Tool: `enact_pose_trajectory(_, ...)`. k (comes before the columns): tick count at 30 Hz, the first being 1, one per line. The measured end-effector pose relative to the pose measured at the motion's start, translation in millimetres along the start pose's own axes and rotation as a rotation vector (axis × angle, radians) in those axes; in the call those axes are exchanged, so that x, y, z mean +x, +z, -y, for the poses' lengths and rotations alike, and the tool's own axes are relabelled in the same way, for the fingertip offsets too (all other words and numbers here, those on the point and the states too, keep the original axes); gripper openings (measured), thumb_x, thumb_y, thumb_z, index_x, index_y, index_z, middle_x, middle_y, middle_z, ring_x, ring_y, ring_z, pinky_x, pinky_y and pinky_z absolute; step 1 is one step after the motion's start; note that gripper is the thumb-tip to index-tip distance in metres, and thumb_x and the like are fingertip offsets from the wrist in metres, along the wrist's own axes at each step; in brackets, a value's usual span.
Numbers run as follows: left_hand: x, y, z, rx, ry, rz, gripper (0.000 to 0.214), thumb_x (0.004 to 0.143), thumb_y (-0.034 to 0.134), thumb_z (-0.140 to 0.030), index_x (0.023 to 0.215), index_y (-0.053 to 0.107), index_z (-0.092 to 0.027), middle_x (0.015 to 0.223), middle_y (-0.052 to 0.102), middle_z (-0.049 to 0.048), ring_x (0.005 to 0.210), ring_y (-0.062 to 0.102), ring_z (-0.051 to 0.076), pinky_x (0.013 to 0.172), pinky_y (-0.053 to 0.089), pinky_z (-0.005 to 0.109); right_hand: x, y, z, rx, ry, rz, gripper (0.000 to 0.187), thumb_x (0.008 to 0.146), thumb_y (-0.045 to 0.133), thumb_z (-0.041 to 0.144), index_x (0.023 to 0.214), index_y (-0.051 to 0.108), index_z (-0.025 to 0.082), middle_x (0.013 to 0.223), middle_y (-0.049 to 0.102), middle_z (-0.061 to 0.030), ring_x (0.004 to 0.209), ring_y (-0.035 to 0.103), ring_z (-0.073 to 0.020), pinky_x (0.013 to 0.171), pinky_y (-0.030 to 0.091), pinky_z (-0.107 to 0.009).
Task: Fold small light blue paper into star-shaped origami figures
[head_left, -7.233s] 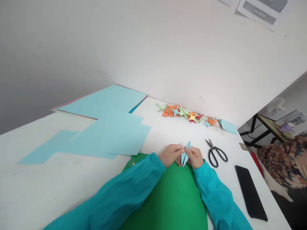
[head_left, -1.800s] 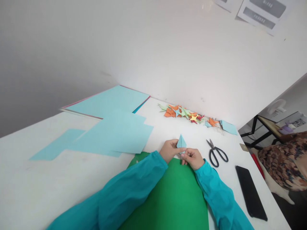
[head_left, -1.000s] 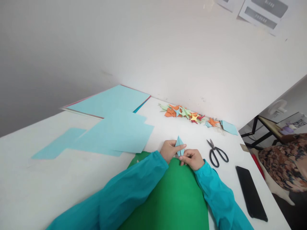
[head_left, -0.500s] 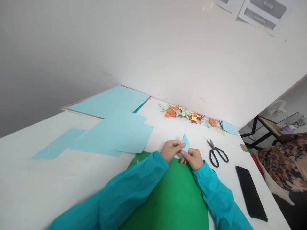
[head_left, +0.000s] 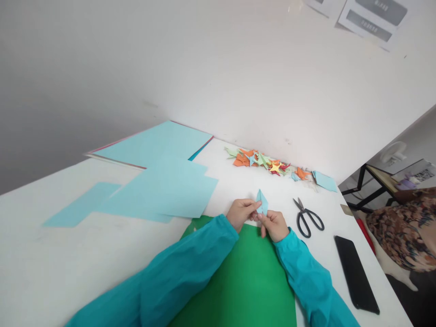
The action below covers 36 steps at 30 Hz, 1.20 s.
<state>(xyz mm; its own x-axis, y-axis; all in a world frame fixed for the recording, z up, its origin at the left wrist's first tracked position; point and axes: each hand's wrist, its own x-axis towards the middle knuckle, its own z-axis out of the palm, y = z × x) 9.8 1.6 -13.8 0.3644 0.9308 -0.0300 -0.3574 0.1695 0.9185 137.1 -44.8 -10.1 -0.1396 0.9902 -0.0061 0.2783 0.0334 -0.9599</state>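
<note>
A small piece of light blue folded paper (head_left: 262, 203), kite-shaped with a crease down its middle, is pinched between both hands above the far edge of a green mat (head_left: 252, 272). My left hand (head_left: 242, 212) grips its left side, thumb lying across the front. At its lower tip, my right hand (head_left: 275, 225) has it between thumb and fingers. The paper's bottom end is partly hidden by the fingers. Scissors (head_left: 306, 218) with black handles lie to the right of my right hand.
Light blue sheets (head_left: 163, 190) spread over the left of the white table, near a larger paper stack (head_left: 153, 144). Colourful folded paper figures (head_left: 262, 160) line the wall beside small blue squares (head_left: 324, 180). A black phone-like slab (head_left: 356, 274) lies right; another person (head_left: 405, 231) is beyond.
The folded paper has tilted slightly, and its upper tip has shifted a little left. The right-hand fingers have moved slightly beneath it. Both hands still hold it.
</note>
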Motion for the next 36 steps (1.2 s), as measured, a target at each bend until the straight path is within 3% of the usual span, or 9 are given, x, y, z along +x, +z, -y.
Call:
enact_pose_trajectory(5,1.0,-0.5,-4.2,-0.057,0.0,0.016,0.032,0.053,0.072,-0.038,0.062,0.059,-0.011,0.051,0.055,-0.0016,0.042,0.045,0.007,0.042,0.034,0.021,-1.0,-2.1,-4.3,0.034,0.022,0.029,0.046,0.073,0.05,0.057,0.063,0.062,0.013,0.03,0.049,0.0045,0.027,0.037,-0.0069,0.039,0.03,-0.02)
enact_pose_trajectory(10,0.1,-2.7,-2.5,0.014,0.022,-0.006,0.032,0.056,0.07,-0.04,0.053,0.057,-0.01,0.045,0.052,-0.0011,0.042,0.045,0.007,0.042,0.034,0.021,-3.1,-0.1,-3.8,-0.005,-0.008,0.054,0.044,0.075,0.05,0.054,0.06,0.059,0.014,0.033,0.05,0.0043,0.03,0.039,-0.0071,0.041,0.032,-0.021)
enact_pose_trajectory(15,-2.5,-2.7,-0.5,0.069,-0.011,0.076,0.031,0.059,0.068,-0.04,0.053,0.058,-0.011,0.04,0.049,-0.0019,0.037,0.044,0.009,0.039,0.034,0.022,-3.3,2.1,2.7,-0.057,-0.091,0.007,0.049,0.08,0.041,0.055,0.057,0.06,0.016,0.04,0.055,0.0018,0.041,0.048,-0.0097,0.051,0.04,-0.023)
enact_pose_trajectory(22,-1.9,-1.3,-1.3,0.027,0.073,0.005,0.035,0.06,0.066,-0.042,0.047,0.056,-0.012,0.041,0.048,-0.0019,0.04,0.043,0.008,0.04,0.032,0.022,-2.7,-0.2,-0.1,-0.034,-0.031,0.048,0.049,0.078,0.044,0.056,0.06,0.063,0.014,0.039,0.055,0.0021,0.037,0.044,-0.0085,0.046,0.036,-0.021)
enact_pose_trajectory(30,-3.7,2.3,-8.4,-0.207,-0.056,-0.049,0.03,0.059,0.066,-0.038,0.058,0.06,-0.009,0.044,0.051,-0.0003,0.041,0.045,0.009,0.041,0.031,0.023,-3.0,-0.8,0.5,-0.001,-0.03,0.046,0.046,0.077,0.047,0.054,0.056,0.061,0.015,0.04,0.055,0.0016,0.038,0.045,-0.0088,0.045,0.035,-0.021)
enact_pose_trajectory(36,-1.9,1.4,-5.7,-0.164,-0.032,-0.019,0.035,0.061,0.065,-0.044,0.059,0.059,-0.009,0.045,0.051,-0.0003,0.043,0.046,0.009,0.042,0.033,0.022,-2.5,-0.8,2.3,-0.028,-0.071,-0.03,0.048,0.079,0.045,0.053,0.051,0.055,0.016,0.042,0.056,0.0012,0.039,0.042,-0.0083,0.045,0.033,-0.022)
